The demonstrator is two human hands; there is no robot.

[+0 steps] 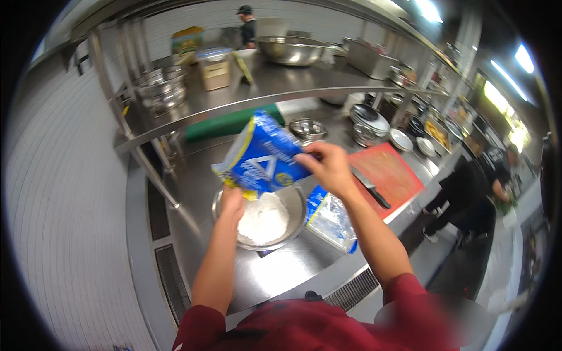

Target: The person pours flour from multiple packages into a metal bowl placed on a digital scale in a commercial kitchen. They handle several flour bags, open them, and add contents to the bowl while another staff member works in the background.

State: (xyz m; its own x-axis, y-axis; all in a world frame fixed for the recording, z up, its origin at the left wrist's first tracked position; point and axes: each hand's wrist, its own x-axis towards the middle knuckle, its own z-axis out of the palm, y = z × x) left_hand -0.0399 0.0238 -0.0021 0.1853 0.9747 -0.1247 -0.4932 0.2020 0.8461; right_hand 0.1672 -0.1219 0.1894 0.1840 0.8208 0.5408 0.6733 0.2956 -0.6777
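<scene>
Both of my hands hold a blue plastic bag [268, 153] with yellow edging and printed writing, tilted over a steel mixing bowl [300, 206]. At the bag's lower left corner, near its mouth, is my left hand [232, 202]. My right hand [327, 166] pinches the right end of the bag. White powder [263, 219] lies in the bowl; the bag hides the bowl's far rim. A second blue and clear plastic bag [333, 219], flattened, rests on the counter just right of the bowl.
Right of the bags, a kitchen knife [371, 188] lies on a red cutting board [393, 169]. Small steel bowls [308, 129] and a rolled green mat [219, 125] sit behind. A steel shelf [281, 85] spans above the counter. A person [465, 188] bends at the right; another person [246, 28] stands beyond the shelf.
</scene>
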